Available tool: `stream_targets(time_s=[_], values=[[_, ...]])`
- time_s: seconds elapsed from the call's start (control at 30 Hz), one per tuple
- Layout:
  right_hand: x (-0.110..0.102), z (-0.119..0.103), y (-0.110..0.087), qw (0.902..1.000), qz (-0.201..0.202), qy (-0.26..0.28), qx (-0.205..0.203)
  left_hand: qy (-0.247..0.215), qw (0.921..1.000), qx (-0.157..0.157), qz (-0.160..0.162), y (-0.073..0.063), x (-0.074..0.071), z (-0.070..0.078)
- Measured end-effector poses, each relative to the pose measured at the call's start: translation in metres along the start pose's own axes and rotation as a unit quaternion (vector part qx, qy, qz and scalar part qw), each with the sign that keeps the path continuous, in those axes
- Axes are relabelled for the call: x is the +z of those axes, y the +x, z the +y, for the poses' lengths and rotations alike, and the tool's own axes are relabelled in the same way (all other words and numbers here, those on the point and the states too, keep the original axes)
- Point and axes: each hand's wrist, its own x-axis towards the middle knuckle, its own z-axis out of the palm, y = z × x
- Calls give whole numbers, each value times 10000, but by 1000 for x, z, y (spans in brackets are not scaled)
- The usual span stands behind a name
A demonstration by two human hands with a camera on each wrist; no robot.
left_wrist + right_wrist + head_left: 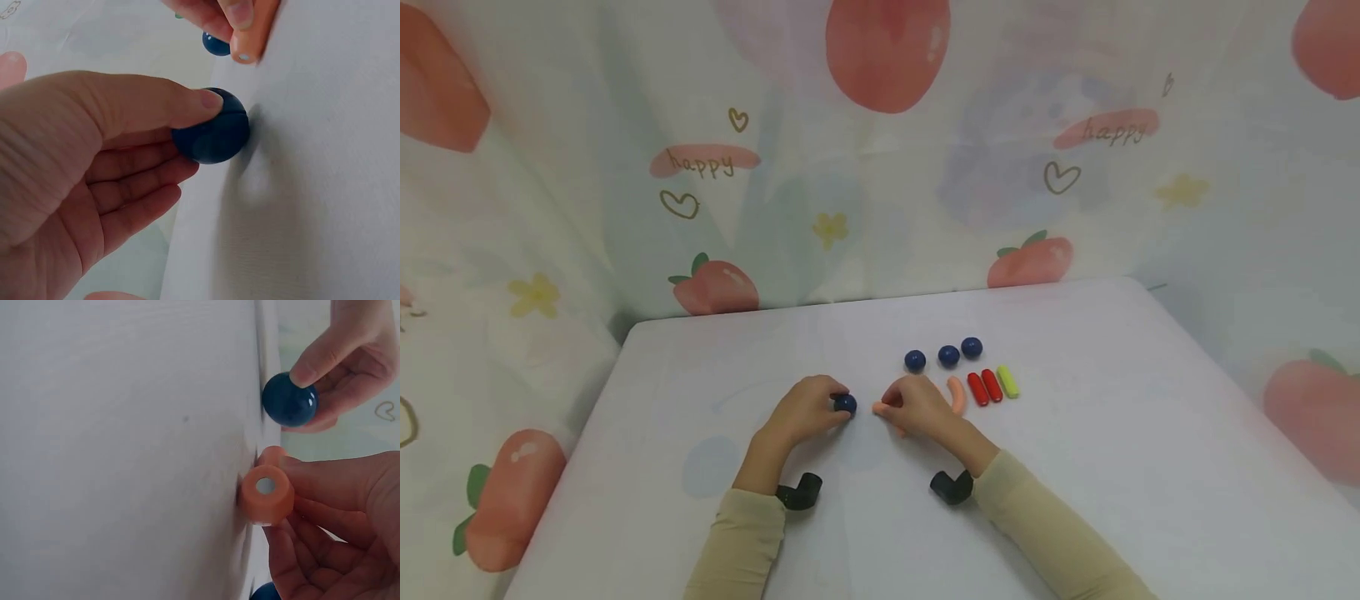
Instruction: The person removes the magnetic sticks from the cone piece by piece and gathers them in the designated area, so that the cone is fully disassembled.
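My left hand [805, 410] pinches a dark blue ball [215, 134] between thumb and fingers, low over the white table. A short way to its right, my right hand [919, 405] pinches a curved orange rod [269, 497] close to the tabletop. A small silvery disc shows in the rod's end face, which is turned toward the right wrist camera. Much of the rod is hidden behind the fingers in the head view. Another curved orange rod [957, 395] lies just right of my right hand.
Behind the right hand lie three blue balls: one [914, 360] to the left, a second [948, 356] and a third [972, 347]. Two red rods [978, 389] and a yellow-green rod [1008, 382] lie at the right. Black wrist devices [801, 492] sit by both cuffs. A patterned curtain [880, 192] stands behind.
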Motion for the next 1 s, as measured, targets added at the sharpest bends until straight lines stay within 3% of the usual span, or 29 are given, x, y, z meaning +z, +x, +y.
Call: stream_targets(time_s=[0.3,0.67,1.0], values=[[-3,7,-6,9977,209,-244,592,-1,9999,-137,-17,0,2,-2],[-11,11,-12,9944,683,-467,662,104,9998,-165,60,0,0,0],[-9,13,-14,9928,754,-494,794,-2,9996,-266,-2,0,1,1]])
